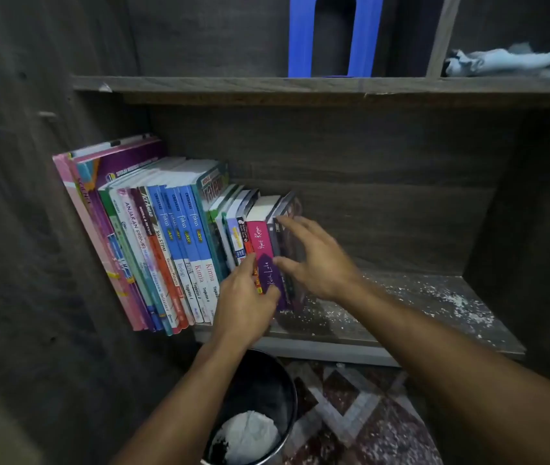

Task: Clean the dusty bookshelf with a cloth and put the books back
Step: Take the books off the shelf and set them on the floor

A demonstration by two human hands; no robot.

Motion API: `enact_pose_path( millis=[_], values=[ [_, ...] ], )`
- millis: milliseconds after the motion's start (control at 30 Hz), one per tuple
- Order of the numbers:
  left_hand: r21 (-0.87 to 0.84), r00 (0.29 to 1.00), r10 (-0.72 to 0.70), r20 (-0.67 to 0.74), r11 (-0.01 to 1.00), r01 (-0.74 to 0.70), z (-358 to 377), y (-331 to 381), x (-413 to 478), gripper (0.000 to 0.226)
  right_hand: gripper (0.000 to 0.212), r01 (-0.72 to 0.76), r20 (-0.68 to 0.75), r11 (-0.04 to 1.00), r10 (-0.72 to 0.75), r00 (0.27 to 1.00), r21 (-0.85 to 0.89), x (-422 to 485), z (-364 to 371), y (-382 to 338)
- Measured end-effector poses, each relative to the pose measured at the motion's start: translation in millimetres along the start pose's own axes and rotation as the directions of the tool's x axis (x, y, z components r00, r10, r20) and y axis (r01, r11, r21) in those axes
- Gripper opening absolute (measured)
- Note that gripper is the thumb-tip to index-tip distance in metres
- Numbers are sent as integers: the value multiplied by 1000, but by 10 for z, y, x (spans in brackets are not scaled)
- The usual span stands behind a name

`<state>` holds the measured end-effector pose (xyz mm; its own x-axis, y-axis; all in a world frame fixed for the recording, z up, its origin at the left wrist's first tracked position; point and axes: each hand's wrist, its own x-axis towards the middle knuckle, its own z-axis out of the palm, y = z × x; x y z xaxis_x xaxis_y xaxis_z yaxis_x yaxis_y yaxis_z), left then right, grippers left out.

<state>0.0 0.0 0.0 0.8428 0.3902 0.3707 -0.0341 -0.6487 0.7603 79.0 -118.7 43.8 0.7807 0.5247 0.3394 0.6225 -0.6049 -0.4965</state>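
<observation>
While the left hand (245,297) is pressed against the spines at the right end of the books (173,243), a grip cannot be confirmed. The right hand (317,260) is spread wide over the last dark book (290,204). White dust (451,300) is noted on the shelf (334,347) beside the row. The cloth (515,62) is lodged in the upper right compartment.

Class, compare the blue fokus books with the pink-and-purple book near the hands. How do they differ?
The blue fokus books are taller; the pink-and-purple book is shorter. The fokus books have blue and white spines; the other's spine is pink above, purple below. Both stand spine-out on the lower shelf.
</observation>
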Motion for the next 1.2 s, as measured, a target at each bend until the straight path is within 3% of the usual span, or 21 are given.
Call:
enact_pose_path(
  millis=[467, 767, 967, 1200],
  values=[
    [-64, 998, -37, 44, 997, 40, 160, -114, 133, 59, 54, 155, 41, 964, -149, 988, -214, 389, 114, -92],
    [-133, 999, 9, 50, 991, -2, 186, -190, 163, 59, 33, 242, -52, 968, -245, 968, -66, 425, -12, 17],
    [6, 996, 70, -55, 998, -70, 311, -211, 306, 66, 29, 240, -102, 971, -241, 965, -22, 410, -104, 116],
    [62, 996, 1, 86, 998, -7, 393, -118, 459, 63, 31, 184, -65, 980, -180, 982, 73, 365, -219, 117]
  ],
)
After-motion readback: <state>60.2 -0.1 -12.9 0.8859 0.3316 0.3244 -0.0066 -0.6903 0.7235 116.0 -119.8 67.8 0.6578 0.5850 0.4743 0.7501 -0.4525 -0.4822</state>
